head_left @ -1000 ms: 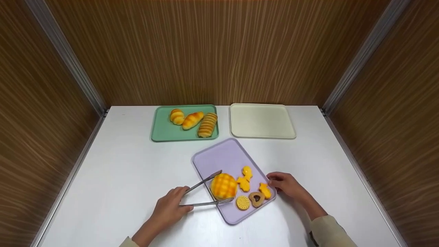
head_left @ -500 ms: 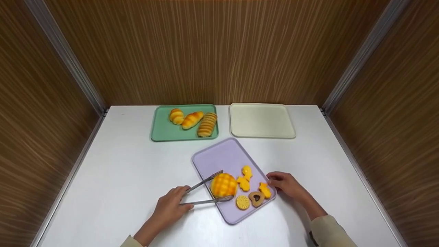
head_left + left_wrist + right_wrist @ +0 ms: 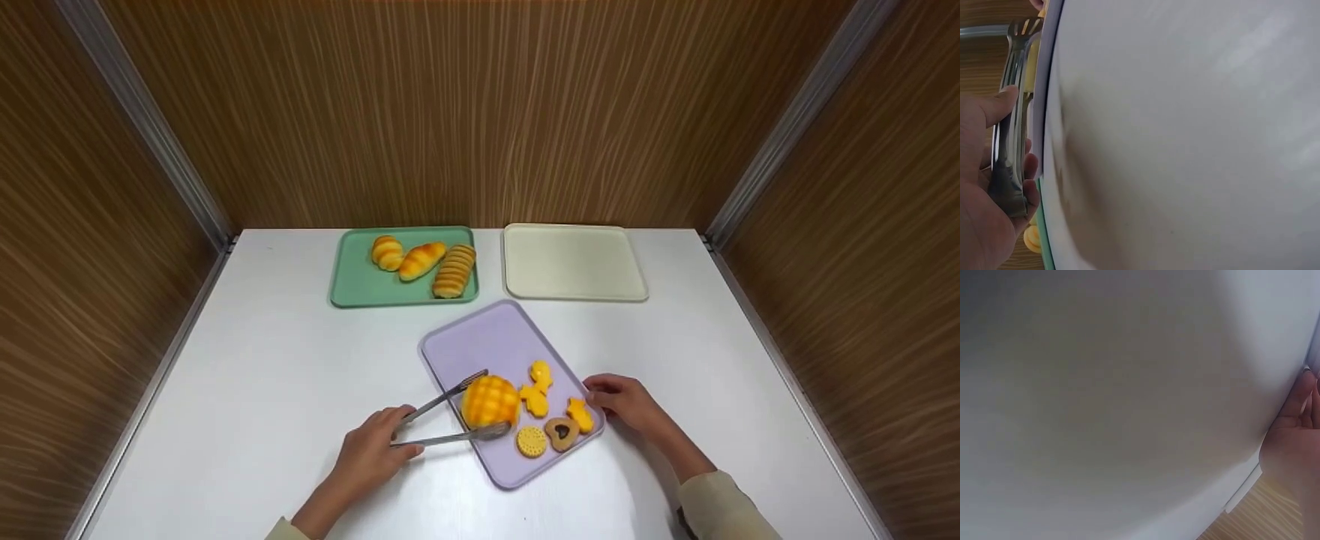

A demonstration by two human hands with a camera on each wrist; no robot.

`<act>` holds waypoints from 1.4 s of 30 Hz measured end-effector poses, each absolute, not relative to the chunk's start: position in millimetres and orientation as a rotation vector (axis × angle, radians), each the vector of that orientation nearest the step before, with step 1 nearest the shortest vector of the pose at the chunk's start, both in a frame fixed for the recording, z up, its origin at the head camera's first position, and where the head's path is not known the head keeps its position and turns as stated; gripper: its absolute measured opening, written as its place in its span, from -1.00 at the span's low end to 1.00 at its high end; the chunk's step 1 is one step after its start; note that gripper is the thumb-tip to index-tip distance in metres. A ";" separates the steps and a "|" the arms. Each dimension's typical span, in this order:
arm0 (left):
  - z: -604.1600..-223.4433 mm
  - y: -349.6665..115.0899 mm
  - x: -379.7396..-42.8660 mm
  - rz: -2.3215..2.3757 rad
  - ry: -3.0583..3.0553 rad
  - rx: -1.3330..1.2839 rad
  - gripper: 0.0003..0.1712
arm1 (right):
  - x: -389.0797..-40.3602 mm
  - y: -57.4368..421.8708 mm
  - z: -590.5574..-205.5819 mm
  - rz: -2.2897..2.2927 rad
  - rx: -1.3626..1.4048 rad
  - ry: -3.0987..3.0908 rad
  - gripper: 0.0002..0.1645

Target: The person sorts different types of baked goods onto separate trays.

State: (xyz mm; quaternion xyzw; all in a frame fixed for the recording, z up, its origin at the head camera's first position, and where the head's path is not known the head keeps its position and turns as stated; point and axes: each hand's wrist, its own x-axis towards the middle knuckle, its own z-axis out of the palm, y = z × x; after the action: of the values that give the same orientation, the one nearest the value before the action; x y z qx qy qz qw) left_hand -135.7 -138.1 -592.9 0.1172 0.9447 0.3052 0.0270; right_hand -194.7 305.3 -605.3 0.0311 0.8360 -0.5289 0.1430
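Note:
My left hand [image 3: 370, 456] grips metal tongs [image 3: 446, 439], thumb on one arm and fingers round the other, as the left wrist view also shows. Between the slotted tong ends sits a round yellow-orange bun [image 3: 490, 403] with a crosshatched top, at the left edge of the lilac tray [image 3: 480, 336]. My right hand [image 3: 626, 401] holds that tray by its right rim, thumb and fingers bent at the edge. Right of the bun lie yellow fish-shaped biscuits [image 3: 535, 401], a round dotted biscuit [image 3: 531, 442] and a heart-shaped biscuit [image 3: 562, 433] with a dark centre.
A green tray [image 3: 349, 281] with a croissant-like roll [image 3: 388, 253], an oval roll [image 3: 422, 261] and a ridged loaf [image 3: 454, 271] stands at the back left. Beside it is a cream tray [image 3: 574, 262]. Wood-grain panels [image 3: 480, 112] wall the white table [image 3: 262, 375] at back and sides.
The near arm of the tongs has moved in against the bun, narrowing the gap, and the bun has shifted very slightly away from me. The right hand and the lilac tray stay in place.

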 end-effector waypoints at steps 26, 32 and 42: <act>-591.6 -176.4 -158.9 1.174 2.901 -0.065 -0.38 | -194.9 304.2 -605.5 -1.567 0.186 2.401 -0.65; -592.5 -194.3 -171.9 1.223 2.897 -0.127 -0.35 | -194.3 303.7 -605.1 -1.549 0.189 2.412 -0.65; -593.5 -217.5 -196.5 1.259 2.961 -0.224 -0.33 | -194.2 300.9 -603.6 -1.534 0.206 2.412 -0.70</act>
State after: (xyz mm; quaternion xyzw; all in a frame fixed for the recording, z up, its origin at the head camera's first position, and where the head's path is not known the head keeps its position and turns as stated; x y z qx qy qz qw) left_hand -196.5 -217.5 -593.5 -0.0693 0.9173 0.3899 -0.0416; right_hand -194.2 300.9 -603.6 0.0711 0.8336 -0.5303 0.1373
